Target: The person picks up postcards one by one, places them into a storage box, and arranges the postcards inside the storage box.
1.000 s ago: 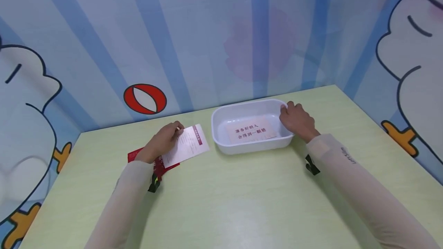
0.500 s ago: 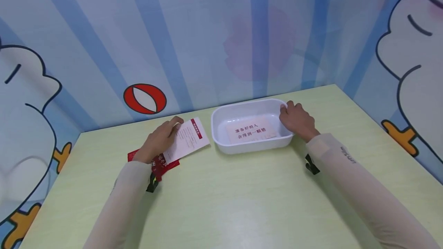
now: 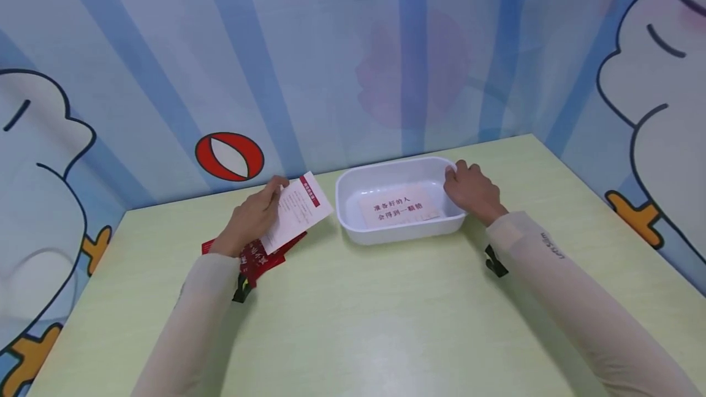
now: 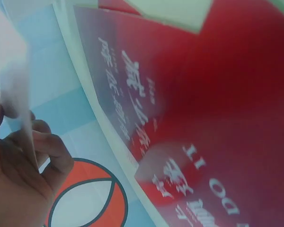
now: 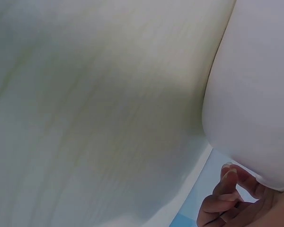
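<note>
My left hand (image 3: 252,216) pinches a white card (image 3: 296,212) with a red band, tilted above several red cards (image 3: 259,260) on the table. In the left wrist view the fingers of the left hand (image 4: 31,170) hold the card's edge, and red cards (image 4: 217,113) with white writing lie beside it. A white plastic basin (image 3: 401,234) stands right of the card, with a pale card (image 3: 398,206) printed with dark characters lying inside. My right hand (image 3: 474,193) grips the basin's right rim; in the right wrist view its fingers (image 5: 227,201) are curled beside the basin (image 5: 251,94).
The pale green table (image 3: 353,311) meets a blue striped backdrop (image 3: 331,66) just behind the basin. Printed on the backdrop are a red and white ball (image 3: 229,157) and white cartoon figures at both sides.
My left hand has moved slightly up and away with the white card, which has turned steeper and uncovered more of the red cards. My right hand stays on the basin.
</note>
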A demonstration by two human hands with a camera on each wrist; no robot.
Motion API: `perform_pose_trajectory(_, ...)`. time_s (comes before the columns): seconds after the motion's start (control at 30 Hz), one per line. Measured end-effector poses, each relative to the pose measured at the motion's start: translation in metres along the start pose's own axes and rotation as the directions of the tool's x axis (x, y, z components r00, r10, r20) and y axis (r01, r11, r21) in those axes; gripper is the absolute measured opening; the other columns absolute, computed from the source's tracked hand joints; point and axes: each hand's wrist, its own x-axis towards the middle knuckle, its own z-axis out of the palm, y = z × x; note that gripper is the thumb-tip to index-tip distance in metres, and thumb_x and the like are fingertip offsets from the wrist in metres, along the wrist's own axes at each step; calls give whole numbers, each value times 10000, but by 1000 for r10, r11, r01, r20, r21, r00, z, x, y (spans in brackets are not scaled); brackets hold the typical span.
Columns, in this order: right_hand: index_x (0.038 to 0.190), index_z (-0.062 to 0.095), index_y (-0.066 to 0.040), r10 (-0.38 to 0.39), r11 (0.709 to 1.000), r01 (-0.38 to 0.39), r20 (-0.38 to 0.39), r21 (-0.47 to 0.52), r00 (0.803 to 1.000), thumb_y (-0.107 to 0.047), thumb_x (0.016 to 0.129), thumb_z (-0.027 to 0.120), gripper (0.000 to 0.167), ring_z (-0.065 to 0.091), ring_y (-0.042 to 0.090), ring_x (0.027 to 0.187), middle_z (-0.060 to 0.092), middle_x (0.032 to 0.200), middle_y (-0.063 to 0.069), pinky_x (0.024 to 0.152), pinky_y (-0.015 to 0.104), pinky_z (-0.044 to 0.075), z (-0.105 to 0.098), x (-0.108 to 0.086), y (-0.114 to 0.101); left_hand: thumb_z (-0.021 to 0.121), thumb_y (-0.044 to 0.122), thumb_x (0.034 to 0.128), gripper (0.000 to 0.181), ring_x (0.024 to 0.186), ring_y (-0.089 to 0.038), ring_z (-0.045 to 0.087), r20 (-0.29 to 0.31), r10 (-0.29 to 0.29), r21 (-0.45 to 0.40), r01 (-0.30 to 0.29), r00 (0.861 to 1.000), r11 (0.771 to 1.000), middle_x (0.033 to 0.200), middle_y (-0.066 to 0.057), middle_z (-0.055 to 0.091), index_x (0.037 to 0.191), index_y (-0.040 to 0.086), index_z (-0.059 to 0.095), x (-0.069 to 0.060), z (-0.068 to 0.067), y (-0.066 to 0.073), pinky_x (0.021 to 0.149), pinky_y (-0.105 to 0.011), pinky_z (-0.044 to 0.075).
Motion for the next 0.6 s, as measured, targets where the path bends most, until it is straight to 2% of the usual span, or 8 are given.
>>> perform_pose_trajectory(0.1,1493,249,65,3,1000,-3,4,-6,1000,-390,1062,135,637,468,508,1243,375,1409,342,993,670,395,1,0,-1,294,331,1076,328,918,-281,599,18,-8,-2,8,1000,1000,1216,-141,574,1403,334,285,-2,-2,-3,695,-310,472)
perform_pose_trajectory(0.33,1486,265,67,0,1000,0,-10,-16,1000,-392,1062,149,635,490,502,1216,393,1389,337,973,666,410,1,1,-1,234,427,1072,328,813,-249,614,40,-18,-73,21,999,997,1165,-143,559,1391,353,249,-3,-2,-3,615,-242,494)
perform_pose_trajectory(0.43,1476,276,70,-2,1000,1,-14,-27,1000,-394,1061,150,635,505,498,1192,405,1368,336,952,659,423,2,2,-1,259,406,1074,317,782,-241,609,10,5,-75,-4,1000,997,1168,-137,569,1386,353,275,-2,0,4,588,-234,491)
perform_pose_trajectory(0.6,1469,279,74,7,999,-8,-19,-38,1000,-385,1061,148,628,517,494,1172,406,1358,338,937,655,433,2,2,0,316,357,1074,323,815,-234,609,-78,88,-76,-94,993,993,1227,-107,588,1391,303,342,3,2,20,602,-240,501)
